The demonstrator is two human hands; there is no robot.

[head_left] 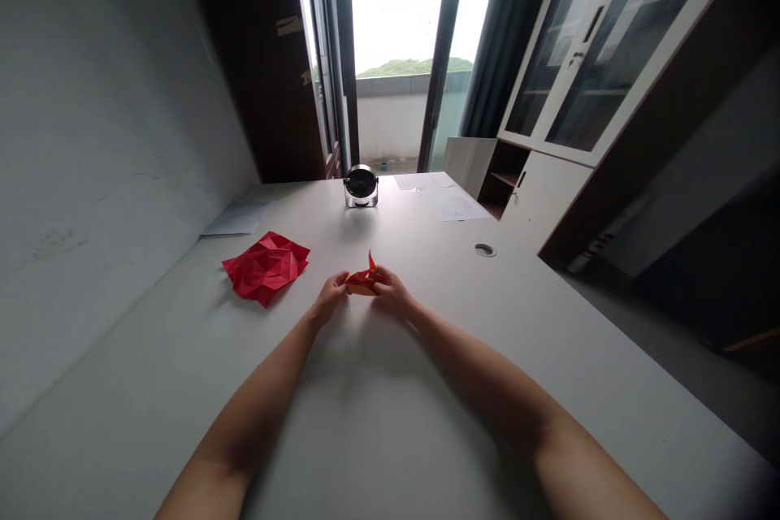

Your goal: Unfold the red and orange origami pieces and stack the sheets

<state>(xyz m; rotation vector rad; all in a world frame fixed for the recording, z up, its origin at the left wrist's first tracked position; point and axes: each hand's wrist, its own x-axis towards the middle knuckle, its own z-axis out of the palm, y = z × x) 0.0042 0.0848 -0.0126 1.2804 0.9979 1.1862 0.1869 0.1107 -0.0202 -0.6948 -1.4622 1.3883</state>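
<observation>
A small orange folded paper piece (361, 284) is held between my two hands, over the middle of the white table (366, 406). My left hand (332, 295) pinches its left end with closed fingers. At the other end, my right hand (391, 290) grips the paper, fingers curled around it. One thin pointed flap sticks up beside the right fingertips. Parts of the folds are hidden behind my fingers. To the left of my hands lies a larger red creased sheet of paper (266, 266), touched by neither hand.
A round black and silver device (361, 185) stands at the far part of the table. White papers (460, 203) lie at the back right, more (237, 217) by the left wall. A cable hole (484, 249) is on the right. A glass-door cabinet (573, 57) stands beyond.
</observation>
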